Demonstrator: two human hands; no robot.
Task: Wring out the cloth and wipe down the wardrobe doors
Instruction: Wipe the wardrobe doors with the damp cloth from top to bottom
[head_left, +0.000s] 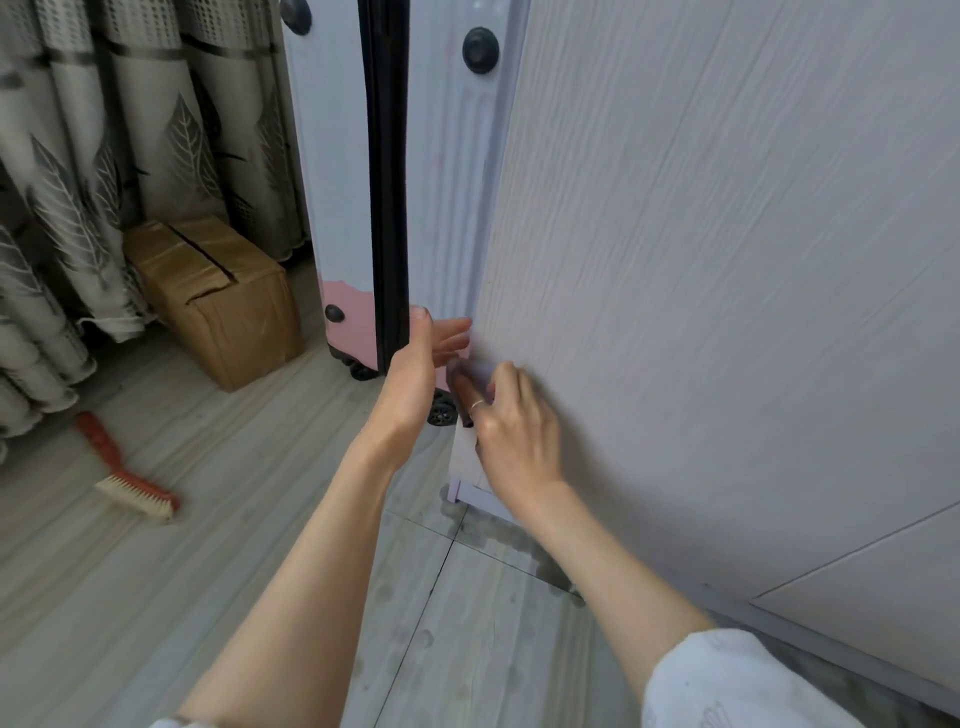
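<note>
- While the right hand (511, 421) is pressing against the wardrobe door (727, 260) near its lower left corner, its fingers are curling round a small dark cloth (467, 382), partly hidden.
- The left hand (415, 364) is hovering just left of the door edge, fingers straight, holding nothing.
- A suitcase (353, 208) is standing left of the door; a brush (130, 478) is lying on the floor (260, 519) farther left.

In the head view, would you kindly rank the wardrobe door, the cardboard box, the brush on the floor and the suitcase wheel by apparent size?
1. wardrobe door
2. cardboard box
3. brush
4. suitcase wheel
The door is also nearest the camera, which exaggerates its lead.
</note>
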